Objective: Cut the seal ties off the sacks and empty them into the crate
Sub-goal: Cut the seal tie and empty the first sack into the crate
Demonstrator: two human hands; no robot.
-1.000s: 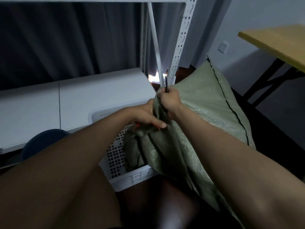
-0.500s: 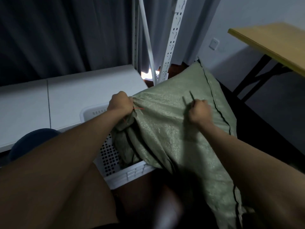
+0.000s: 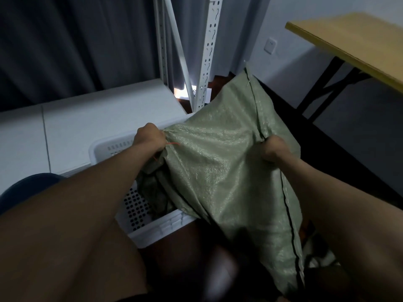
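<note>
The sack is coarse woven plastic cloth, dull green with a faint glitter. The crate at centre left looks like smooth white plastic — perforated. Upper centre, the shelf uprights are white-painted punched metal; upper right, a matt wooden tabletop; upper left, dark cloth curtains.

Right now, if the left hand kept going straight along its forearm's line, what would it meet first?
Probably the flat white shelf beyond the crate's far rim. The left hand grips the green sack above that rim; depth is unclear.
</note>
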